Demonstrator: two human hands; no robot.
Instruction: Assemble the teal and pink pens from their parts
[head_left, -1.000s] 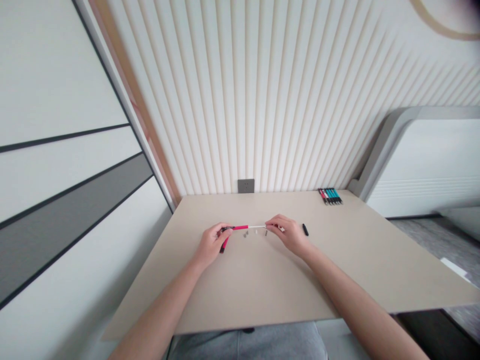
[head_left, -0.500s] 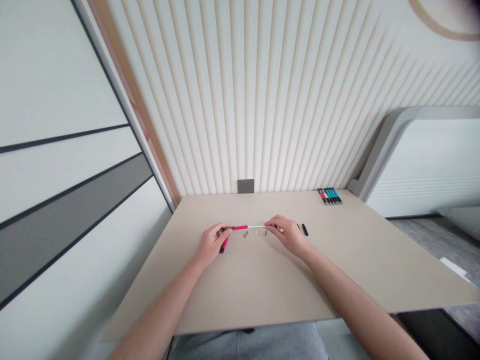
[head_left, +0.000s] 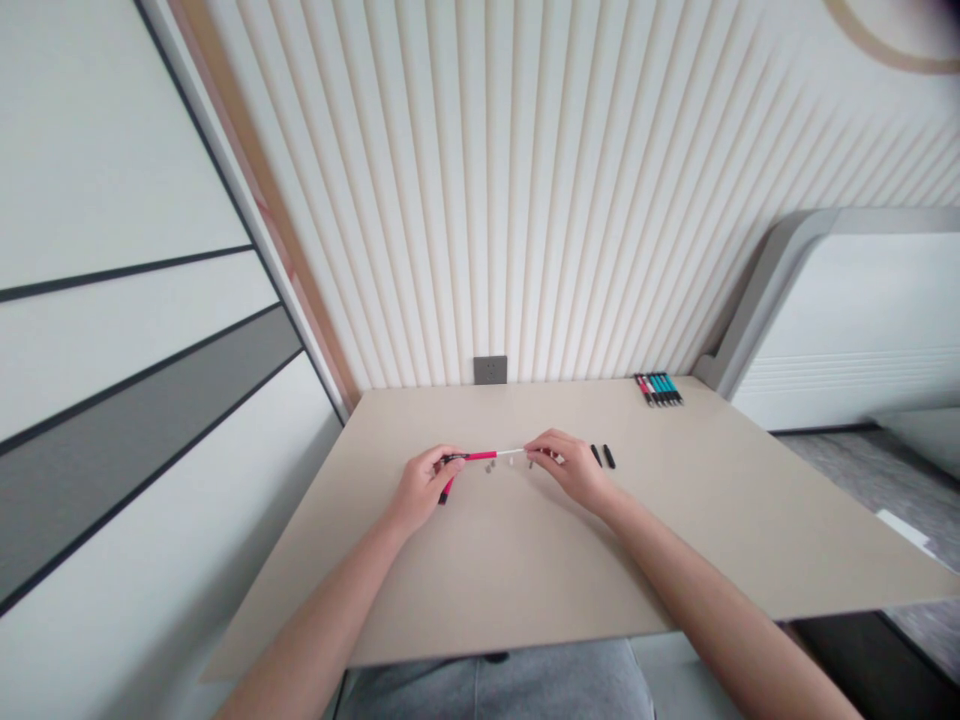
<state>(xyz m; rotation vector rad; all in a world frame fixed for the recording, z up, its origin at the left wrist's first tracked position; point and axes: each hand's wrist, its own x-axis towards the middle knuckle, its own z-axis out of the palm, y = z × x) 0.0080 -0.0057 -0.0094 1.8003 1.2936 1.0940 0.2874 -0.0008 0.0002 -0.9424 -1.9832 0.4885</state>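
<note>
Your left hand (head_left: 424,490) and right hand (head_left: 571,470) both grip a red pen (head_left: 484,455), its white refill (head_left: 510,452) bared between them, above small parts (head_left: 490,467). A second black cap (head_left: 595,455) now lies beside the first on the tabletop (head_left: 450,590).

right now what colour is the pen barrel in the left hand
Pinkish-red pen barrel, clearest in the head view.
</note>
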